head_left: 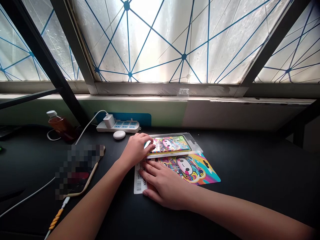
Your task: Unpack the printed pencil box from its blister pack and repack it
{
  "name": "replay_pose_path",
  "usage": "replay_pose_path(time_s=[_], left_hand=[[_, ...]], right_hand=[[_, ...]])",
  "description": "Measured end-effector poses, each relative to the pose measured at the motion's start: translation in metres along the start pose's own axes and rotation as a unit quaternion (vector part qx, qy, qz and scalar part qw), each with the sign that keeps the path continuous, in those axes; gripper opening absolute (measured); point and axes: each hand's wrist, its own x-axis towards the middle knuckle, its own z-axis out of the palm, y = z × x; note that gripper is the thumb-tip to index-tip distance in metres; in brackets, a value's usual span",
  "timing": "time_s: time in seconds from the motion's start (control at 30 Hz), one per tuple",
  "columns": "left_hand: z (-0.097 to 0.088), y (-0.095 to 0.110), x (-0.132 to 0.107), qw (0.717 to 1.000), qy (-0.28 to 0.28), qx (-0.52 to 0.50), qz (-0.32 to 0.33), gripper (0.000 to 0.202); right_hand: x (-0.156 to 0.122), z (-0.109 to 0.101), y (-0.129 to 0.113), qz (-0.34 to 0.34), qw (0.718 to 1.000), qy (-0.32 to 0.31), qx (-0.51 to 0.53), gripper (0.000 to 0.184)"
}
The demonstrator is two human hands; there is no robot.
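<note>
A clear plastic blister tray lies at the middle of the desk, with a shiny, colourful packet printed with a cartoon face in it. My left hand curls its fingers and thumb over the left end of the packet; whether it grips the tray too, I cannot tell. Partly under the tray is a bright backing card with a similar cartoon face and a barcode at its left edge. Flat on the card's left part rests my right hand, fingers stretched out, covering some of the print.
Left of my arms lies a blurred phone or tablet with a cable plugged in. A white power strip with a charger, a small white round case and a bottle of reddish drink stand behind. A clear cup sits on the windowsill.
</note>
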Motion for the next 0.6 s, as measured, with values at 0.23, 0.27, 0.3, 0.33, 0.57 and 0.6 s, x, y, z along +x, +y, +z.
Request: replay_pose_path(time_s=[0.23,0.27,0.3,0.33,0.57,0.6], left_hand=[[-0.005,-0.003,-0.006,0.999,0.031,-0.005,-0.031,0.023],[-0.006,-0.004,-0.006,0.999,0.034,-0.007,-0.035,0.024],[-0.007,-0.006,-0.006,0.999,0.035,-0.007,-0.038,0.025],[-0.007,-0.007,-0.006,0.999,0.034,-0.007,-0.039,0.026],[-0.002,-0.003,-0.006,0.999,0.017,-0.003,-0.027,0.025],[-0.002,-0.002,-0.006,1.0,0.015,-0.002,-0.027,0.024]], right_hand=[[-0.008,-0.038,0.041,0.079,0.972,0.201,-0.09,0.038],[-0.01,-0.047,0.055,0.12,0.966,0.2,-0.111,0.037],[-0.012,-0.056,0.069,0.157,0.963,0.182,-0.12,0.032],[-0.014,-0.064,0.083,0.191,0.964,0.149,-0.111,0.028],[-0.021,-0.081,0.145,0.27,0.961,0.002,-0.066,0.066],[-0.019,-0.082,0.147,0.265,0.962,-0.008,-0.067,0.066]])
